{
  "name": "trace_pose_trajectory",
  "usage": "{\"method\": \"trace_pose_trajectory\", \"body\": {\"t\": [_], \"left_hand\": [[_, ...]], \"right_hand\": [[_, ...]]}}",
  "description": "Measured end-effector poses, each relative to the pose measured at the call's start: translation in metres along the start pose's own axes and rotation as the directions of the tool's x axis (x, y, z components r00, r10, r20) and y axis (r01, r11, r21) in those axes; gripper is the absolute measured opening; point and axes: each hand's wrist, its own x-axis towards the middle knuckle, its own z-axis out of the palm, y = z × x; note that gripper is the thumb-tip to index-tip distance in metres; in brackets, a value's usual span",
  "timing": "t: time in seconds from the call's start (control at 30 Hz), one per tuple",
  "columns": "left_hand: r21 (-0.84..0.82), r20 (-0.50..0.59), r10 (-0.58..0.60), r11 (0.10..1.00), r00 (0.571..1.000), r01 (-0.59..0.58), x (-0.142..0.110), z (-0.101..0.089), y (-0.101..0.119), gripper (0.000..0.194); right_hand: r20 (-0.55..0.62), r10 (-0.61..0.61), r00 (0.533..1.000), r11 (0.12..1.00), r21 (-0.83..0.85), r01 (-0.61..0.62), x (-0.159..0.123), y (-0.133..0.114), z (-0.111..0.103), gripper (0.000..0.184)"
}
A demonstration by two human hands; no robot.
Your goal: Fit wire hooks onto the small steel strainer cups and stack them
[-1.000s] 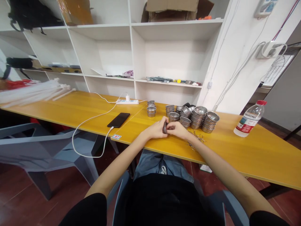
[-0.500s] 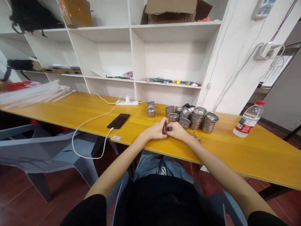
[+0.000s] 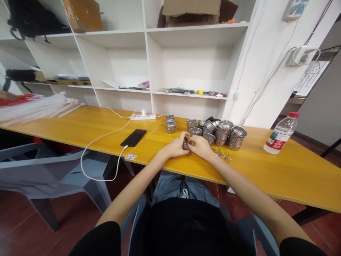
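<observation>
Above the table's front edge, my left hand (image 3: 177, 146) is closed around a perforated metal strainer cup (image 3: 185, 143), tilted on its side with its opening toward my right hand. The fingers of my right hand (image 3: 200, 145) are pinched together at the cup's opening; whatever they grip is hidden. Behind my hands stand several stacks of similar strainer cups (image 3: 223, 132), some nested askew. A small heap of thin bent wire pieces (image 3: 221, 155) lies just right of my right wrist. Farther left, a short separate stack of cups (image 3: 170, 126) stands upright.
A black phone (image 3: 133, 137) lies at left, its white cable looping over the edge. A power strip (image 3: 144, 116) sits by the shelves. The water bottle (image 3: 281, 133) stands at right. White plastic strips (image 3: 48, 106) lie far left, near another person's hand (image 3: 7, 95).
My right fingers have shifted slightly at the cup, and more of its opening shows. My left hand keeps its hold. At far left, another person's hand has come into clearer view.
</observation>
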Motion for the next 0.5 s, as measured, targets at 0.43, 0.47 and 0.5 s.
{"method": "trace_pose_trajectory", "body": {"t": [0.43,0.47,0.5], "left_hand": [[0.014,-0.483,-0.190,0.975,0.855,0.224,0.018,-0.046,-0.055,0.061],[-0.009,-0.530,-0.206,0.972,0.823,0.237,0.025,-0.053,-0.062,0.062],[-0.045,-0.565,-0.228,0.968,0.793,0.246,0.034,-0.058,-0.070,0.064]], "right_hand": [[0.032,-0.019,0.999,0.997,0.080,0.017,-0.002,0.020,0.008,0.014],[0.049,-0.025,0.998,0.997,0.076,0.021,-0.002,0.020,0.010,0.014],[0.063,-0.028,0.998,0.997,0.071,0.024,-0.002,0.020,0.011,0.014]]}}
